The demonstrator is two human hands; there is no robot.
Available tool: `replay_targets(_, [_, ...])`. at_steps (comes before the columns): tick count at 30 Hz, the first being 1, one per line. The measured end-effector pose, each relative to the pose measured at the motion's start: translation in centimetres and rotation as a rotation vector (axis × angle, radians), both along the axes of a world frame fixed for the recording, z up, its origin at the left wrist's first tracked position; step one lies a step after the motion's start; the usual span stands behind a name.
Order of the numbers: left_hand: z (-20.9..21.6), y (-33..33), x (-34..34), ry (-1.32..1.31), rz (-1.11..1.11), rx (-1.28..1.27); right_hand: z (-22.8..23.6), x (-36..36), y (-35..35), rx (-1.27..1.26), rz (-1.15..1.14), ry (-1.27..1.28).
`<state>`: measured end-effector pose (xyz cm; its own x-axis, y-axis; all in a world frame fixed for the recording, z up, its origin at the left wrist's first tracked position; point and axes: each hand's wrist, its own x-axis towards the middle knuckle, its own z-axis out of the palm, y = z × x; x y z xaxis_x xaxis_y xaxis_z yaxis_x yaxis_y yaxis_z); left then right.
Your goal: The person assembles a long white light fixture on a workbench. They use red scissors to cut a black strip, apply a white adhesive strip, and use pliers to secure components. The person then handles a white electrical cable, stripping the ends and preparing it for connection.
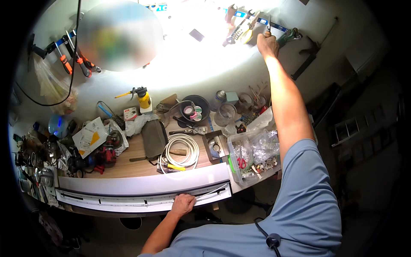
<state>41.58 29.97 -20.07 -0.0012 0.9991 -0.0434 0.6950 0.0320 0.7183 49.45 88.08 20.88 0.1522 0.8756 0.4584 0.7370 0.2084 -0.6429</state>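
Long white housing (128, 186) along workbench's near edge, under left hand (184, 204); hand right of housing's middle, at near side, fingers curled low over pale strip (210, 193), cannot tell how firmly
Housing's long axis left to right, bowed by lens; strip's right part slants from hand up and right, toward far right corner
Right hand (268, 44) raised at wall rack (278, 27), fist closed round slim tool (269, 28), tool upright, exposed end pointing up above fist
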Motion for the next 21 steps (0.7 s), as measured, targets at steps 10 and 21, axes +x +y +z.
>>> replay_targets(10, [-2.1, -0.4, -0.2, -0.034, -0.016, -0.055, -16.6, 8.6, -18.6, -0.557, 0.589, 0.941])
replay_targets(21, [-0.8, -0.1, -0.2, -0.046, -0.016, 0.134, -28.1, 15.8, -47.5, -1.207, 0.406, 1.000])
